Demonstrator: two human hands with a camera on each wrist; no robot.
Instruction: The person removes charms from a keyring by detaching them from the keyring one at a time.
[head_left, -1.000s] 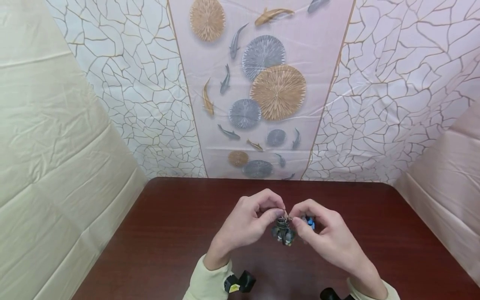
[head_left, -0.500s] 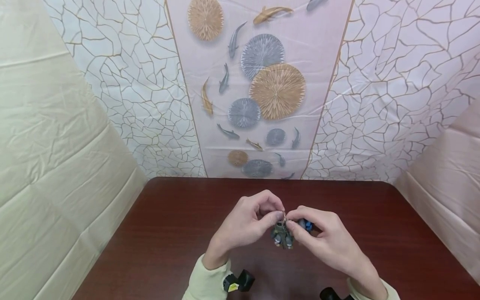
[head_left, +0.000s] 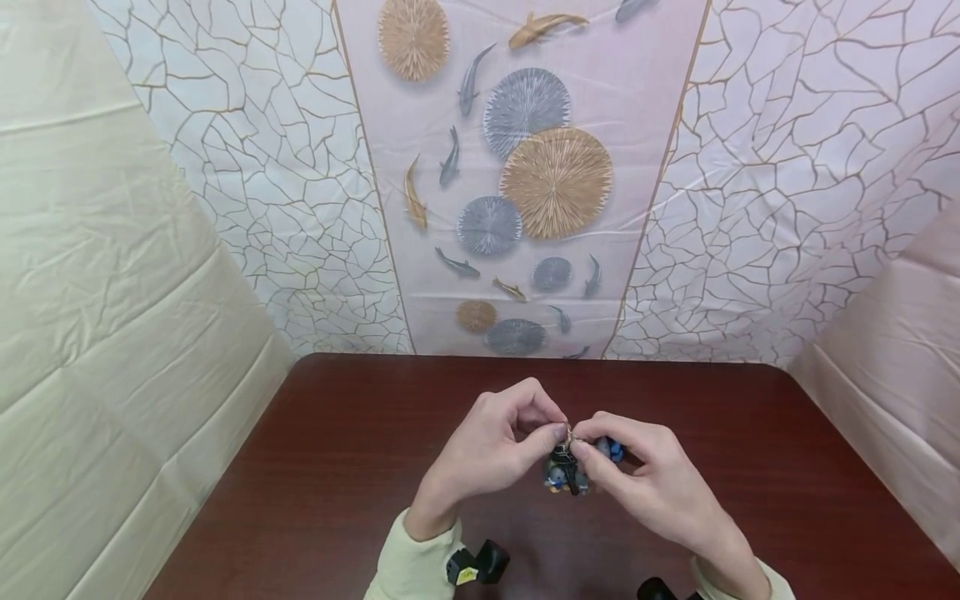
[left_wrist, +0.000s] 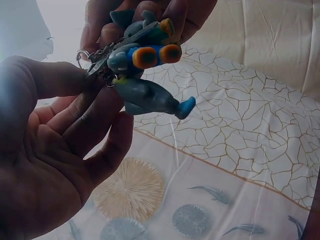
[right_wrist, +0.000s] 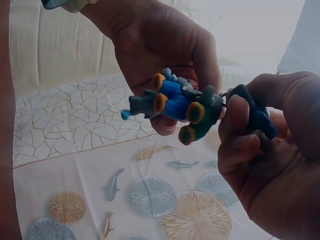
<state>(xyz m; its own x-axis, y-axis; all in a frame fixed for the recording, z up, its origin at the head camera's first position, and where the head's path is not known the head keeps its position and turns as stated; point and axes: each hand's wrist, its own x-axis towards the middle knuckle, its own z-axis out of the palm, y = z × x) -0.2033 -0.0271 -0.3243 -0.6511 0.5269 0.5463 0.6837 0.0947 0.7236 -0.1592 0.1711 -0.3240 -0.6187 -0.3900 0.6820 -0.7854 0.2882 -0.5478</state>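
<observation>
Both hands (head_left: 495,446) (head_left: 637,475) pinched the keyring (head_left: 567,432), toys (head_left: 564,473) dangling; steady fingertip grips seemed best for working it open.

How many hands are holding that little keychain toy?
2. The left hand pinches the ring end of the keychain toy from the left; the right hand pinches it from the right, above the dark table. Part of the toy is hidden by fingers.

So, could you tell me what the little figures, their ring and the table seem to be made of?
Toy figures: probably moulded plastic or rubber, going by the matte, rounded blue, grey and orange shapes.
Key ring: likely metal, a thin silvery loop with small chain links; both hands pinch there.
Table: dark reddish wood or wood-look laminate with a smooth, faint sheen; which of the two is unclear.
</observation>
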